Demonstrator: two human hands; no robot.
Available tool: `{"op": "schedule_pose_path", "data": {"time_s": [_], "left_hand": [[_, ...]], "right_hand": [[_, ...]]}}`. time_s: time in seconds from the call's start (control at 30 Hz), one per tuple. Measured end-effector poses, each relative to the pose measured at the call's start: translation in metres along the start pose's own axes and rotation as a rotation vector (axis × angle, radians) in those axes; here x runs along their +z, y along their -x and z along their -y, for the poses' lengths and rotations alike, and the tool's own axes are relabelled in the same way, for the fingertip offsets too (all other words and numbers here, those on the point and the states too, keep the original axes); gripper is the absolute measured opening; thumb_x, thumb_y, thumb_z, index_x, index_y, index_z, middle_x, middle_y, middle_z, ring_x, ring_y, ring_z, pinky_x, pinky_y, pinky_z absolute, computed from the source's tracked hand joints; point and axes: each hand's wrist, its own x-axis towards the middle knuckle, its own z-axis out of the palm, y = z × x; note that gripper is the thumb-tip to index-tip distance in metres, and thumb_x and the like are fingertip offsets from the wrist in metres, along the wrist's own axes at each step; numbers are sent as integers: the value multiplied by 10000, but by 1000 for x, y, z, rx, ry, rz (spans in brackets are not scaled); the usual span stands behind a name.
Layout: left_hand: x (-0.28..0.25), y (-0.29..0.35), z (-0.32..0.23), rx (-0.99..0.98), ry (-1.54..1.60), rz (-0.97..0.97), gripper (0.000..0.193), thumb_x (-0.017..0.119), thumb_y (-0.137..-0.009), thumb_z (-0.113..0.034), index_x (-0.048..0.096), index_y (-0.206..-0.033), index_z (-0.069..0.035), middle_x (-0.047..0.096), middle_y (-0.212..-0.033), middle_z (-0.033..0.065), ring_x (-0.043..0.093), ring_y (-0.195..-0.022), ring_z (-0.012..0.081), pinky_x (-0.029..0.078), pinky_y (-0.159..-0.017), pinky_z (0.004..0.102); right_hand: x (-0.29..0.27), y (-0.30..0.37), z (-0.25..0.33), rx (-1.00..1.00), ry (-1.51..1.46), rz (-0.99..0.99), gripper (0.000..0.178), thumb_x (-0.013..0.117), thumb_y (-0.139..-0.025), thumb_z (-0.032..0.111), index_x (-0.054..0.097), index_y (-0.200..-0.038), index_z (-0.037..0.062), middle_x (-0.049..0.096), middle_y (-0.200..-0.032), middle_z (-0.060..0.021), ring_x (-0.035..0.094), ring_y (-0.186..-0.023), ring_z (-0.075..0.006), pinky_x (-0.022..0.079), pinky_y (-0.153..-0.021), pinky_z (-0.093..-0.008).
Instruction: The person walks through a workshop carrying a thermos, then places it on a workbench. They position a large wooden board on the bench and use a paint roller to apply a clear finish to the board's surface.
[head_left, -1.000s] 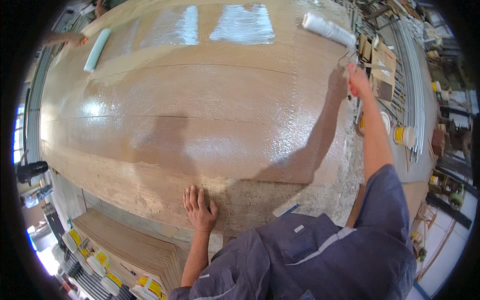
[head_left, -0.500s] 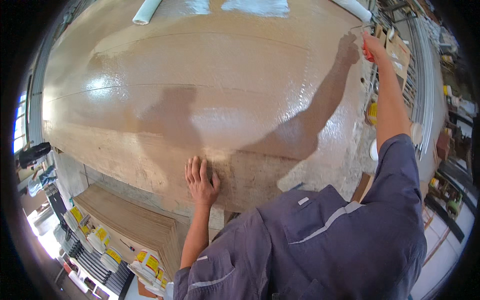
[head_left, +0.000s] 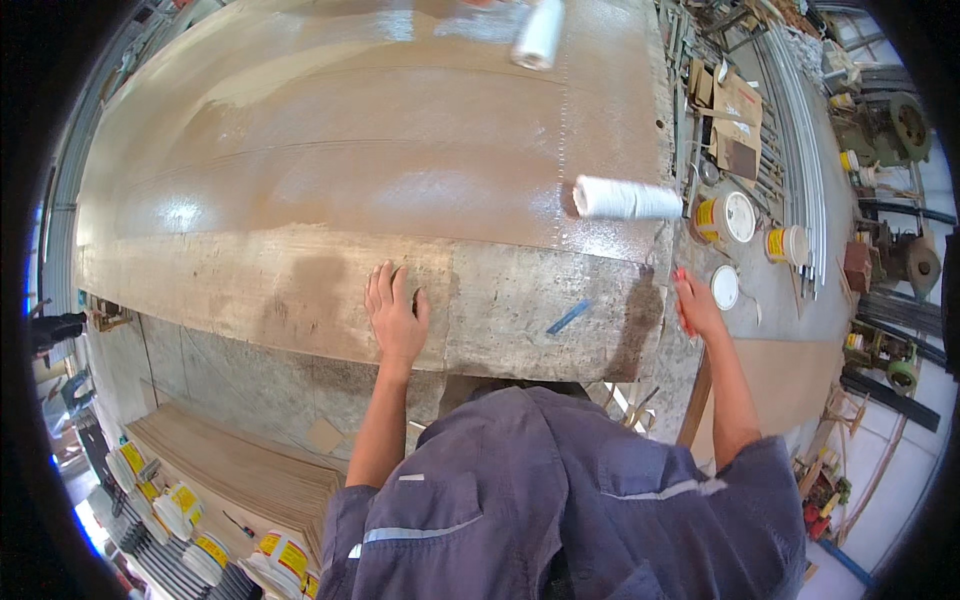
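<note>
My right hand (head_left: 697, 306) is closed round the red handle of the paint roller (head_left: 627, 198), and it sits just off the right near corner of the big wooden panel (head_left: 330, 190). Half a second ago that arm was stretched far out toward the panel's far right edge; now it is drawn back close to me, the elbow bent. The white roller sleeve lies across the panel's right edge, partly over the wet surface and partly past it, above my hand. Earlier it was up near the far right corner.

My left hand (head_left: 396, 315) is flat, fingers spread a little, pressed on the dry, rough strip along the panel's near edge. It holds nothing and has stayed in the same spot as before.

Beyond it the panel shines wet with a glossy coat over most of its middle and far part, while the near strip is dull. A short blue stick (head_left: 567, 318) lies on that dull strip between my two hands.

A second white roller (head_left: 540, 32) is at the far edge of the panel; who holds it I cannot tell.

Past the right edge stand white tubs with yellow labels (head_left: 728, 216) on the floor. Below the near left corner, more tubs (head_left: 190, 515) sit beside a stack of thin wooden sheets (head_left: 240, 470).
</note>
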Motion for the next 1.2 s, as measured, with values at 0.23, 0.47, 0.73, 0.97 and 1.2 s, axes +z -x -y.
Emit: {"op": "schedule_pose_path", "data": {"time_s": [0.23, 0.47, 0.73, 0.97, 1.2], "left_hand": [[-14, 53, 20, -133, 142, -81, 395, 656, -840, -135, 566, -1212, -34, 477, -1381, 194, 384, -1327, 413, 306, -1110, 516], [-26, 87, 33, -287, -7, -133, 377, 655, -836, -144, 570, -1186, -34, 487, -1356, 175, 392, -1315, 408, 301, -1107, 512], [-13, 71, 18, -386, -71, -191, 348, 631, -843, -161, 548, -1158, -41, 482, -1339, 143, 381, -1318, 375, 273, -1123, 506], [-7, 70, 18, -386, -133, -191, 359, 624, -854, -153, 517, -1182, -53, 468, -1351, 133, 384, -1313, 369, 286, -1114, 505], [-29, 65, 23, -373, -42, -218, 278, 653, -847, -132, 559, -1099, -62, 523, -1254, 120, 448, -1234, 358, 328, -1061, 479]], "right_hand": [[-16, 54, -12, 73, 111, 30, 276, 442, -1006, 263, 572, -1215, 139, 506, -609, -19, 453, -387, -107, 347, -340, -295], [-9, -67, 72, -253, 356, 113, 236, 434, -1009, 271, 568, -1093, 96, 493, -562, -33, 472, -359, -133, 361, -333, -318], [97, -224, 246, -467, 363, 106, 364, 433, -1013, 391, 570, -1163, 89, 505, -564, -64, 508, -381, -173, 380, -341, -341], [183, -220, 289, -407, 140, 194, 360, 438, -1010, 388, 582, -1102, 71, 546, -601, -87, 524, -399, -192, 390, -378, -382], [53, -105, 118, -506, 470, 225, 361, 472, -1021, 332, 589, -1170, 24, 656, -971, -212, 646, -870, -320, 483, -785, -389]]}}
